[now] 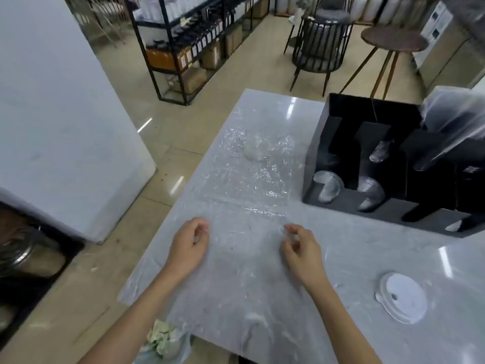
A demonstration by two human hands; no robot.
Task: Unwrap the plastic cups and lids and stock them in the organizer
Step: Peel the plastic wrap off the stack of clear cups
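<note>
A clear plastic wrap (252,185) lies flat and crinkled on the grey marble counter (341,258). My left hand (189,245) and my right hand (301,250) each pinch its near edge, fingers curled. Something small and clear (256,151) lies under the wrap's far end. The black organizer (388,166) stands at the right with clear cups (371,191) and clear lids (326,186) in its front slots. A sleeve of cups in plastic (451,122) leans into its right rear slot. A white lid (402,296) lies flat at the near right.
The counter's left edge drops to a tiled floor beside a white wall. A black shelf rack (189,43), a chair (320,40) and a round stool (393,40) stand beyond the counter. Crumpled paper (162,337) sits below the near edge.
</note>
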